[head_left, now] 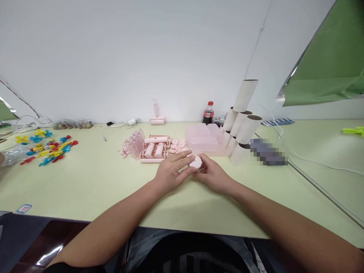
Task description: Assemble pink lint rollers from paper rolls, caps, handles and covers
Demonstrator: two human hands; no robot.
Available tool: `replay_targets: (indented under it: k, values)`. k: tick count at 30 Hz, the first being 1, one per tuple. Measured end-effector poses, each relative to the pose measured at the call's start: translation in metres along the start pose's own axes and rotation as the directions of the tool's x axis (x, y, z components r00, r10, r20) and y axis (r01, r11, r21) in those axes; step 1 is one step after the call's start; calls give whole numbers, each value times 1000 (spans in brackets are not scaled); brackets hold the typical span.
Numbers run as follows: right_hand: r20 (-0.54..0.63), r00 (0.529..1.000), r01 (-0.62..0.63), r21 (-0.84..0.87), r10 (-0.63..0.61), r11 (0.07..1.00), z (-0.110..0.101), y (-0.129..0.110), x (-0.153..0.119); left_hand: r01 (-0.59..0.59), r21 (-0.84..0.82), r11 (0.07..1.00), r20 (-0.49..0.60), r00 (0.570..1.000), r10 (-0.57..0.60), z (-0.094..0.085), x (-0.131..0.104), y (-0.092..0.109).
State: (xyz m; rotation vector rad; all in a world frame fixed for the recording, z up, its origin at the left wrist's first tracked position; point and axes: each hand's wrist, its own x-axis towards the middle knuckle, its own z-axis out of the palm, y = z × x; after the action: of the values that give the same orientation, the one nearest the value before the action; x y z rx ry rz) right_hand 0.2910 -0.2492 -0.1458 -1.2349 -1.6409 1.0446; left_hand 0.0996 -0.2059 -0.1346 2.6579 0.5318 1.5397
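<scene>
Both hands meet over the near middle of the table, around a pale round piece [195,162] with a disc-like face turned up. My left hand [170,170] has its fingers closed on the near left side and top of it. Curled around its right side is my right hand [212,175], which hides the lower part. Just beyond lie pale pink round discs [178,145]. Left of these are pink roller frames and handles [155,148], then clear pink tubes [135,144] and small pink loops [123,149].
Translucent pink boxes [203,140] stand beyond the hands, beside stacked white cardboard tubes [243,129]. A cola bottle [208,113] and an assembled pink roller [157,120] stand by the wall. Colourful plastic parts [47,146] lie left; cables [313,182] cross the right side.
</scene>
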Motion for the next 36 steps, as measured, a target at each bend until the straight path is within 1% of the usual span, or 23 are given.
replay_targets:
  k: [4,7,9,13,14,16,19,21,22,23,25,26,27,28,29,30,31,32,33,36]
  values:
    - [-14,1000,-13,26,13,1000,1,3,0,46,-5,999,37,998,-45,-1,1,0]
    - [-26,999,-18,47,20,999,2,4,1,86,-40,995,70,994,-83,-2,2,0]
    - [-2,1000,-4,100,4,995,1,3,1,95,-65,993,83,993,-89,-2,3,0]
    - [82,992,76,239,-98,968,-1,2,1,42,-71,997,42,998,-39,-2,3,2]
    - [96,989,82,269,-111,960,-1,1,0,28,-69,997,36,999,-26,-2,3,2]
    - [108,990,51,316,-90,947,-2,0,0,11,-78,997,53,999,-7,-1,2,4]
    - [85,996,-22,335,-7,942,-4,-4,0,27,-98,995,136,991,-13,-3,3,5]
    - [33,999,-45,312,37,949,-4,-7,0,80,-58,995,219,974,-66,-9,9,2]
    - [2,998,-53,299,55,953,-5,-8,1,120,-10,993,261,959,-113,-14,14,-1]
    - [-26,997,-62,288,73,955,-5,-9,1,162,58,985,301,938,-172,-20,21,-6]
    - [-64,994,-72,282,94,957,-5,-11,1,230,240,943,376,873,-309,-34,37,-21]
    - [-74,993,-69,281,94,957,-5,-11,1,237,342,909,426,824,-374,-41,45,-30]
    - [-78,993,-66,280,91,958,-5,-12,1,218,442,870,473,767,-433,-48,54,-40]
    - [-78,993,-64,276,89,959,-5,-12,1,197,548,813,487,715,-501,-54,62,-51]
    - [-77,993,-64,272,88,960,-5,-12,1,168,641,749,503,645,-575,-59,68,-62]
    - [-74,993,-66,268,89,961,-5,-13,1,136,702,699,522,570,-635,-62,73,-72]
    - [-72,993,-67,264,89,962,-5,-12,1,121,730,673,528,525,-667,-64,77,-81]
    - [-71,994,-65,261,86,963,-5,-12,1,109,745,658,537,488,-688,-65,80,-89]
    - [-70,994,-59,258,80,964,-5,-11,1,101,750,653,547,461,-699,-65,81,-96]
    - [-70,996,-42,243,60,969,-5,-9,1,78,747,660,579,412,-704,-60,82,-109]
